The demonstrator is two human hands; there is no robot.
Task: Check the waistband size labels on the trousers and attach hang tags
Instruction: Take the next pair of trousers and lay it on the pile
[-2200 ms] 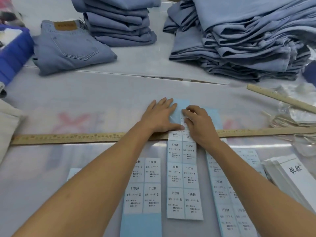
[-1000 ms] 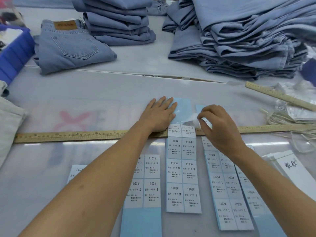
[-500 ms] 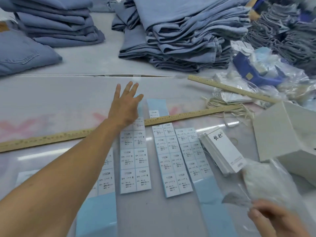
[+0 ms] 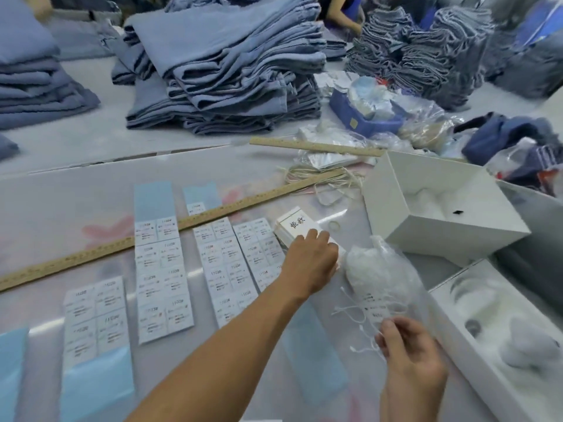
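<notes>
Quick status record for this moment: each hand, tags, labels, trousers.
left hand: rests on the hang tag stack, grip unclear
right hand: pinches white tag strings by the clear bag
label sheets: flat in rows, long ruler across them
trousers: folded piles beyond, untouched

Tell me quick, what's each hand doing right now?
Left hand: fingers curled over the stack of hang tags, gripping it.
Right hand: pinching thin white strings.

A big pale table (image 4: pixel 91 190) fills the view. Bright light shines on its top. Beyond the table it looks dark.
</notes>
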